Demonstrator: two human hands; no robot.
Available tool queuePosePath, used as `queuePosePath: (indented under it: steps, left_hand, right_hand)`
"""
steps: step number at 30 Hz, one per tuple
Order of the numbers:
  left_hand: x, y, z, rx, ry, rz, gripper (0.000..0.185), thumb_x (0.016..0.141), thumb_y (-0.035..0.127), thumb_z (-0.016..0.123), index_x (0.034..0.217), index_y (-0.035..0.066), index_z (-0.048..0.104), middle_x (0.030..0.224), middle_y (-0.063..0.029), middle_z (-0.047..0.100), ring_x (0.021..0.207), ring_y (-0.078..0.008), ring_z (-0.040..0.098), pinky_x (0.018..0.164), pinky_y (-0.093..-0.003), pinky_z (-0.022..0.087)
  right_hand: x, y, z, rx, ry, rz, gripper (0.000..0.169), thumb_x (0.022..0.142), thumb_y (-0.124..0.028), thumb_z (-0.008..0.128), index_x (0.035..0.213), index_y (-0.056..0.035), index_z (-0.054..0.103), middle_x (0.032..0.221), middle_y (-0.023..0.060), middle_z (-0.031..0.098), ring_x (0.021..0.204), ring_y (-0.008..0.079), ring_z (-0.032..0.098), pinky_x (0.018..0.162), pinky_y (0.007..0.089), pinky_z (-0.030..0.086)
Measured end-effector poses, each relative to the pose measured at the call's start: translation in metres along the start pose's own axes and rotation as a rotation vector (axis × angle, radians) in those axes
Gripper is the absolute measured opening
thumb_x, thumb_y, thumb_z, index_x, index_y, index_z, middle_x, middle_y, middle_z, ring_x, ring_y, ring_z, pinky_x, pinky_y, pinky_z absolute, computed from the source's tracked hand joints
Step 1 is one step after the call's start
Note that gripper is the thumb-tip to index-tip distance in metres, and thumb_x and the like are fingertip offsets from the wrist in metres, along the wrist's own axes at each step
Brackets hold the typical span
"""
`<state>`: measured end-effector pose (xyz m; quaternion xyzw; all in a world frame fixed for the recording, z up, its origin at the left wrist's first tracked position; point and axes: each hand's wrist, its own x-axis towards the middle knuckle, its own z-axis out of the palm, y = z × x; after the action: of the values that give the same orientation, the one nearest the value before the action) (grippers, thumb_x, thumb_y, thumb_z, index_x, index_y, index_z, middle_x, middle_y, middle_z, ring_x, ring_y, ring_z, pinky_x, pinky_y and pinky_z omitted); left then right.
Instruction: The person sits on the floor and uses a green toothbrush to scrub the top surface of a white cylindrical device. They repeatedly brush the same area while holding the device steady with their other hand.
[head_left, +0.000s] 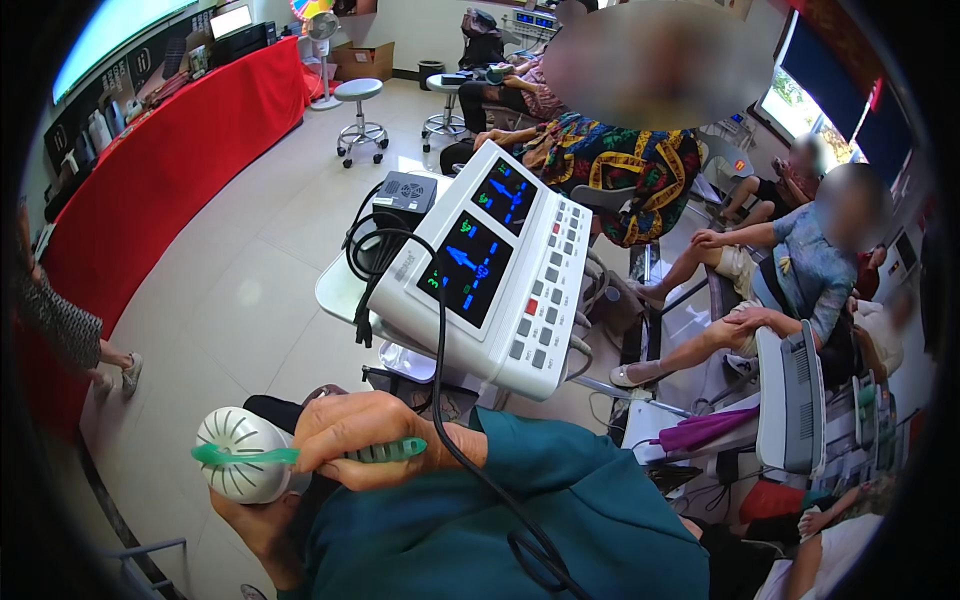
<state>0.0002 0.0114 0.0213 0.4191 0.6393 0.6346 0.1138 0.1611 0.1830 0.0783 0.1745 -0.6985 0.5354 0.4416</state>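
My right hand (367, 439) grips a green plastic stick (386, 450) with a ridged grip, shaped like a toothbrush. The stick's far end lies across the slotted top of a white domed device (244, 431), and I cannot tell whether the two touch. Around the lower part of that device wraps my left hand (259, 521), partly hidden beneath it. A black cable (442, 367) crosses in front of my right wrist and teal sleeve. Beyond my hands stands a white console (450, 330) with two lit displays and rows of buttons.
The console rests on a white trolley (334, 289), beside a black box (405, 193) and coiled cords. Wheeled stools (360, 90) stand farther back. A red-draped table (202, 135) curves along the left. Several people sit at the right; one person stands at the far left.
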Motion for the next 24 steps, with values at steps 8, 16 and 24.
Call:
queuePosePath:
  steps: [8, 16, 24]
  left_hand:
    - [0.000, 0.009, 0.009, -0.083, -0.044, -0.200, 0.089, 0.045, 0.012, 0.083, 0.124, -0.005, 0.044, 0.110, -0.0137, 0.058, 0.100, -0.0255, 0.060, 0.090, -0.0368, 0.048]
    - [0.001, 0.018, 0.005, -0.133, 0.088, -0.138, 0.079, 0.046, 0.010, 0.083, 0.115, -0.003, 0.049, 0.102, -0.0105, 0.062, 0.092, -0.0211, 0.063, 0.083, -0.0317, 0.051]
    - [-0.008, 0.020, -0.006, 0.118, -0.022, 0.046, 0.093, 0.047, 0.016, 0.091, 0.126, -0.003, 0.046, 0.111, -0.0142, 0.061, 0.104, -0.0227, 0.060, 0.091, -0.0344, 0.048]
  right_hand:
    - [-0.005, -0.015, -0.005, 0.074, -0.087, 0.035, 0.023, 0.073, 0.013, 0.058, 0.092, 0.0027, 0.065, 0.087, 0.0148, 0.065, 0.080, 0.0305, 0.063, 0.071, 0.0367, 0.052]
    - [-0.001, -0.006, -0.004, -0.074, -0.081, 0.073, 0.029, 0.067, 0.016, 0.055, 0.092, 0.0046, 0.065, 0.089, 0.0170, 0.067, 0.081, 0.0306, 0.064, 0.075, 0.0384, 0.051]
    - [0.009, -0.013, 0.013, -0.034, -0.160, 0.052, 0.026, 0.066, 0.014, 0.053, 0.087, 0.0039, 0.064, 0.084, 0.0196, 0.068, 0.074, 0.0299, 0.066, 0.068, 0.0377, 0.053]
